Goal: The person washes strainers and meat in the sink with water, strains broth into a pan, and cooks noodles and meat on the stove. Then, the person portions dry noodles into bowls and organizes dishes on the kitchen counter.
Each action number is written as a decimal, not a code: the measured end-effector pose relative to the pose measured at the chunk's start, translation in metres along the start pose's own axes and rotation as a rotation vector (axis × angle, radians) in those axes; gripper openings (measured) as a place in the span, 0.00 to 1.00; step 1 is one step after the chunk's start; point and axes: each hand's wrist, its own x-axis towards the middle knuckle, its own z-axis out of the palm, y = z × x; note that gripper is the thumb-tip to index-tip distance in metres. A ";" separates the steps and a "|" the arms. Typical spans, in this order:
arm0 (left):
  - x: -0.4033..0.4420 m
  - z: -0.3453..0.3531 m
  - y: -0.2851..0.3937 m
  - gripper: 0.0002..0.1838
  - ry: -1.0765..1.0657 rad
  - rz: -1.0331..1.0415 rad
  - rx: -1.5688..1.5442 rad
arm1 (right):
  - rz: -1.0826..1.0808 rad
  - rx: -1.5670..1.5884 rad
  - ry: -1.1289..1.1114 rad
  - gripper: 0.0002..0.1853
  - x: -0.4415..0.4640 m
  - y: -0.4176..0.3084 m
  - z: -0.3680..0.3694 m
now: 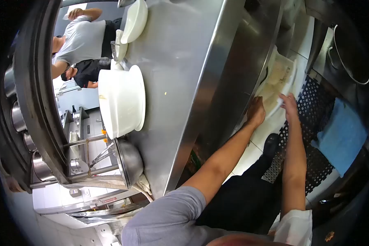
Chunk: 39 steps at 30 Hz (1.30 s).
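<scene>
A whitish, translucent plastic tub with pale contents sits low beside the steel counter, partly inside the space under it. My left hand is closed at the tub's near side, its fingertips mostly hidden. On the tub's outer rim, my right hand grips with bent fingers. Both arms reach forward and down past the counter's edge. What exactly lies in the tub is too blurred to name.
A steel counter runs along my left, bearing a large white tub, stacked metal bowls and a white bowl. Two people stand beyond it. A perforated black mat and a blue cloth lie to the right.
</scene>
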 end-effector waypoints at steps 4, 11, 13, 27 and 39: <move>-0.012 0.008 -0.006 0.19 -0.015 0.047 -0.010 | -0.116 0.113 0.173 0.20 -0.058 0.003 -0.062; -0.010 0.017 -0.012 0.23 0.057 -0.048 0.113 | -0.235 -0.058 0.326 0.25 -0.079 0.025 -0.072; 0.003 0.060 -0.112 0.16 0.049 0.541 0.643 | -0.062 -0.245 0.407 0.25 -0.111 0.010 -0.057; 0.038 0.040 -0.008 0.22 -0.197 0.028 0.074 | -0.028 -1.209 0.437 0.15 -0.267 0.067 -0.113; 0.064 0.067 -0.026 0.08 -0.403 -0.645 -1.209 | -0.375 -1.496 0.103 0.13 -0.070 -0.012 -0.001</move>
